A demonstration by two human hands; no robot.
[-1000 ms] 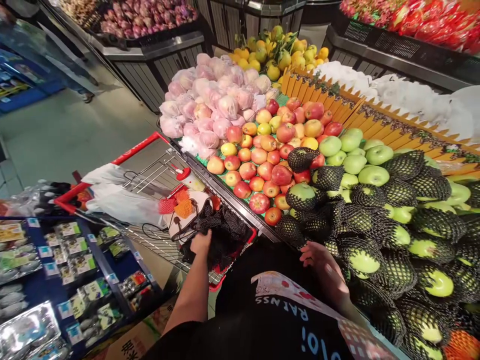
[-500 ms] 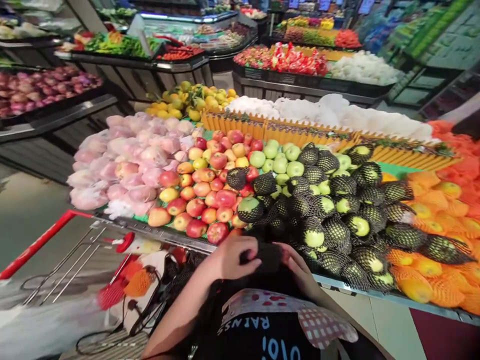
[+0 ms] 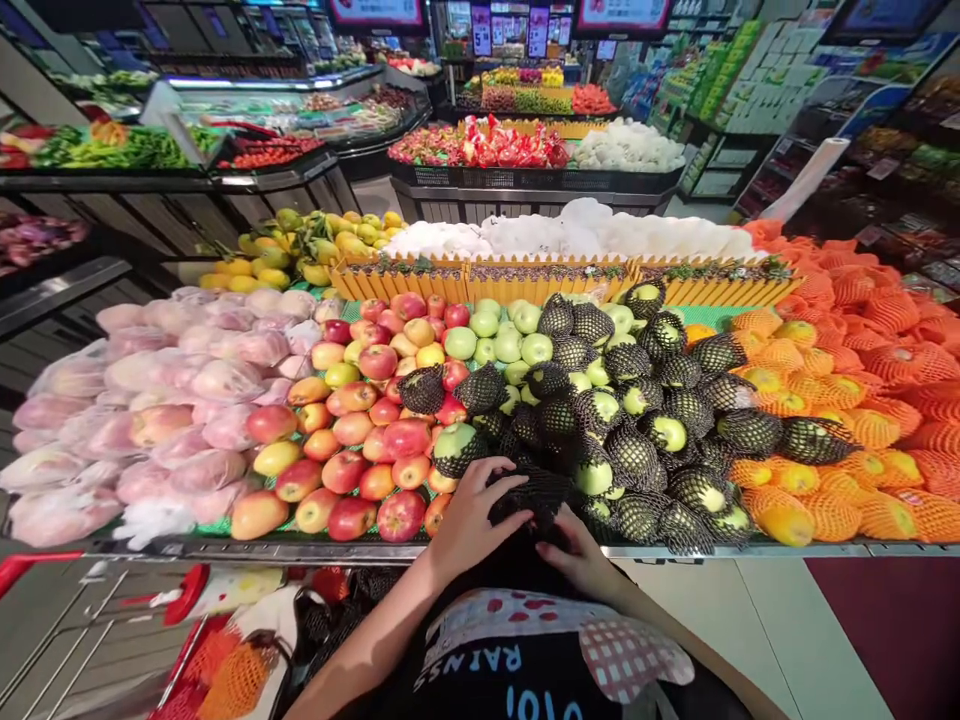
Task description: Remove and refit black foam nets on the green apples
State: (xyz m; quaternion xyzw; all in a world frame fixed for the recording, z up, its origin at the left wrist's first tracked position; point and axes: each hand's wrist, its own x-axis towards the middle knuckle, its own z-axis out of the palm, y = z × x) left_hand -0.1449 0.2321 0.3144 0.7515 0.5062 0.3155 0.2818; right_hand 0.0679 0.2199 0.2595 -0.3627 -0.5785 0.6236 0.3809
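Observation:
Just in front of my body, both hands are on a black foam fruit net. My left hand curls over its left side, thumb and fingers round it. My right hand pinches its lower right edge. Whether a fruit sits inside the net cannot be made out. Beyond my fingers lie green apples, many of them sleeved in black nets. A netted green apple rests just past my left hand, at the border with the loose red apples.
Bagged pink fruit fills the stand's left side. Orange-netted fruit lies on the right. A yellow picket divider runs behind the apples. At lower left stands a shopping cart with a red handle. The metal stand edge is near my waist.
My view has turned right and levelled, so the stand appears further left. My left fingers have spread over the black net, and both hands remain close together on it.

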